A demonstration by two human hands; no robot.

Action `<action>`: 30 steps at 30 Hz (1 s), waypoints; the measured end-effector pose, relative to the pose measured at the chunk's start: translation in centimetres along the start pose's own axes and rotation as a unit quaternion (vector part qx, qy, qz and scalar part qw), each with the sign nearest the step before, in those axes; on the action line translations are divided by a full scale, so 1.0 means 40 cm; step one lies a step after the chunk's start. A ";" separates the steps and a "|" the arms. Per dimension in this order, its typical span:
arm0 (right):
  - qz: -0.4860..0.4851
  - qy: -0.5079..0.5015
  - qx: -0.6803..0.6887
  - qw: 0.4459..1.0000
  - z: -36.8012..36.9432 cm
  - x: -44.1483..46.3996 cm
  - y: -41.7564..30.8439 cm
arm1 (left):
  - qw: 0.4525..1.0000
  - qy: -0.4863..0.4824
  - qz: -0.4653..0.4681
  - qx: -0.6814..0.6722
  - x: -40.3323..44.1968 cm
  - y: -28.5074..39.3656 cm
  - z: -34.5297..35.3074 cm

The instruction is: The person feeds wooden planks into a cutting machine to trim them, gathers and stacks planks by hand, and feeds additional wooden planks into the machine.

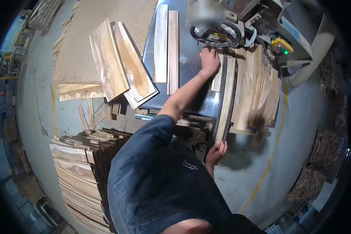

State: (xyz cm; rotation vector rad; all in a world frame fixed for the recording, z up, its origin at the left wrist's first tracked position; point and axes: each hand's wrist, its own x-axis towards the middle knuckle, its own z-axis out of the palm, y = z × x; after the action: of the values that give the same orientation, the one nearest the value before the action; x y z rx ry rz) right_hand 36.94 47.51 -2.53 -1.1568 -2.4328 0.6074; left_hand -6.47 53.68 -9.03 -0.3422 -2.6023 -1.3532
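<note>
A long, narrow wooden strip (225, 109), straight-edged and pale, is gripped at its near end by the right hand (217, 153); the thumb is laid over the top and the fingers are closed about the side. From that hand the strip is led forward between dark, straight edges along the side of a smooth metal bench (189, 70), its sheen dulled by dust. The left hand (209, 60) is curled, with bent fingers, low beside the machine (222, 37) with its rounded, dark ring — whether anything is held there cannot be told. Just below that hand, a short pale piece (217, 80) is seen beside the strip.

To the left of the left hand, two slim planks are laid side by side, one whitish (161, 43) and one pinkish brown (173, 50). Farther left, a broad, knotted board (109, 62) is set at a slant beside another, smoother board (134, 64). To the right of both hands, wavy-grained boards (249, 85) are piled in overlapping layers. Well left of the right hand, a tall stack (74, 167) is formed of rough, dark-edged planks.
</note>
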 end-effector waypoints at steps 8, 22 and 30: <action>0.021 0.053 -0.003 0.998 0.007 -0.002 -0.003 | 0.967 0.088 0.062 0.232 -0.314 -0.138 -0.435; 0.007 0.044 -0.006 0.999 -0.009 -0.012 0.004 | 0.936 -0.246 0.155 0.200 -0.729 -0.029 -0.602; -0.022 0.045 0.017 0.999 -0.011 -0.019 0.022 | 0.870 -0.388 0.257 0.162 -0.744 0.028 -0.505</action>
State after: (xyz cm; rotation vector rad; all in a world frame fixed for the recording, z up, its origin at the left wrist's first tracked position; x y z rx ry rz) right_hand 38.15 47.51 -2.74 -1.0905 -2.3567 0.5680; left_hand 23.51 34.20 -4.78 -1.6640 -2.8809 -0.6345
